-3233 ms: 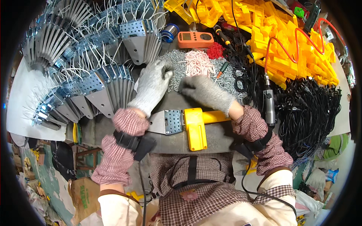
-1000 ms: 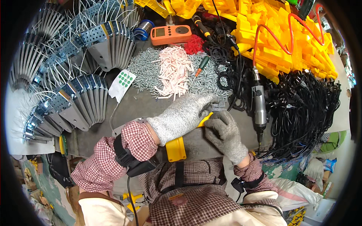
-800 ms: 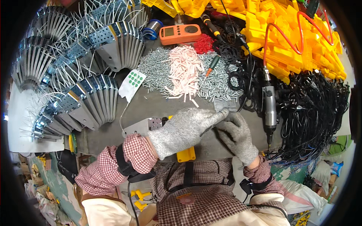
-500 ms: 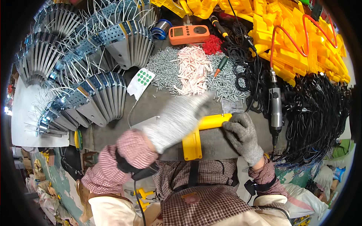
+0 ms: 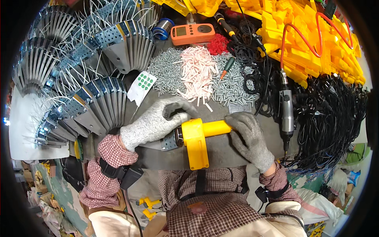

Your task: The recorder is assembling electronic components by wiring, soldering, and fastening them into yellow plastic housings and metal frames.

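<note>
A yellow plastic tool housing (image 5: 196,146) with a round handle lies across the bench in front of me. My right hand (image 5: 250,138), in a grey glove, is closed around the handle's right end. A perforated metal plate (image 5: 169,142) and a black ring (image 5: 180,136) sit at the housing's left side, partly under my left hand (image 5: 158,120). That hand is gloved too, its thumb and fingers curled together at the housing's upper left corner; anything between the fingertips is too small to make out. Just beyond are piles of pale pink sleeves (image 5: 197,71) and silver screws (image 5: 167,71).
Fanned stacks of metal plates with white wires (image 5: 98,102) fill the left. A hanging power screwdriver (image 5: 287,112), black cables (image 5: 327,122) and yellow housings (image 5: 308,43) stand right. Behind lie an orange meter (image 5: 192,34), a solder spool (image 5: 163,28) and a green-handled screwdriver (image 5: 227,66).
My left hand, blurred before, has moved left and down to the housing's upper left side. The black ring and perforated plate now show beside the housing. My right hand stays on the handle.
</note>
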`<state>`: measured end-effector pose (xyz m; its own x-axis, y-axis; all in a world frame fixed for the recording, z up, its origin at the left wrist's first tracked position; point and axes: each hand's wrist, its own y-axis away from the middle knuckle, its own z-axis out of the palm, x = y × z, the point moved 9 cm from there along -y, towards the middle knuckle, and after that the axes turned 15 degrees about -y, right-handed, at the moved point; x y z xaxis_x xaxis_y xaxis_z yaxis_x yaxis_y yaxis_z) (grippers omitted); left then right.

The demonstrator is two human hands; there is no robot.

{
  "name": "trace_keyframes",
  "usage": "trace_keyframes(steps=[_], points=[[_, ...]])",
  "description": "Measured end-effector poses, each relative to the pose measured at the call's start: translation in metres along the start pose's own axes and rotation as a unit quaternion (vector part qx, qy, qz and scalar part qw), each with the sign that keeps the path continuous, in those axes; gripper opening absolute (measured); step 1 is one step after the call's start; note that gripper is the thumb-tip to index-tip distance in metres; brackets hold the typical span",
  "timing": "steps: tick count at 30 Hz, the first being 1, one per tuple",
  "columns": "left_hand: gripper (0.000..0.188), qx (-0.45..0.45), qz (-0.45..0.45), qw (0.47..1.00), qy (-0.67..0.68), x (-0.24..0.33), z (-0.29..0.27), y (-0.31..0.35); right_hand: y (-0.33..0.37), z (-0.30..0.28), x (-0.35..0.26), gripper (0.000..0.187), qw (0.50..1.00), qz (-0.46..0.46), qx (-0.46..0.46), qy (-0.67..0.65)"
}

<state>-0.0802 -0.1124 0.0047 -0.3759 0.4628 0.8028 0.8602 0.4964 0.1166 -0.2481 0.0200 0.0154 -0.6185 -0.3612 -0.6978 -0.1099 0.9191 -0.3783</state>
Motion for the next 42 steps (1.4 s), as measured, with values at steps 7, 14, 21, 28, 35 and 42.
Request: trace_keyframes(steps=[7,14,21,28,35,42], points=[[0.022,0.009,0.087,0.993,-0.080,0.016,0.002,0.011,0.004,0.000,-0.001,0.039,0.999,-0.021,0.016,0.027],[0.056,0.085,0.102,0.914,-0.383,0.050,0.008,0.028,0.006,-0.011,-0.007,0.037,0.999,-0.018,0.032,0.041],[0.056,0.040,0.129,0.937,-0.322,0.073,0.071,-0.030,0.077,-0.130,0.052,0.081,0.887,0.289,0.206,0.295],[0.046,0.043,0.109,0.933,-0.340,0.066,0.074,-0.030,0.063,-0.159,0.040,0.082,0.938,0.179,0.298,0.016],[0.043,0.057,0.077,0.942,-0.322,0.062,0.072,-0.028,-0.049,-0.112,-0.013,0.059,0.593,-0.144,0.136,-0.781],[0.045,0.071,0.073,0.942,-0.318,0.051,0.075,-0.032,-0.058,-0.078,-0.027,0.052,0.746,-0.180,0.072,-0.637]])
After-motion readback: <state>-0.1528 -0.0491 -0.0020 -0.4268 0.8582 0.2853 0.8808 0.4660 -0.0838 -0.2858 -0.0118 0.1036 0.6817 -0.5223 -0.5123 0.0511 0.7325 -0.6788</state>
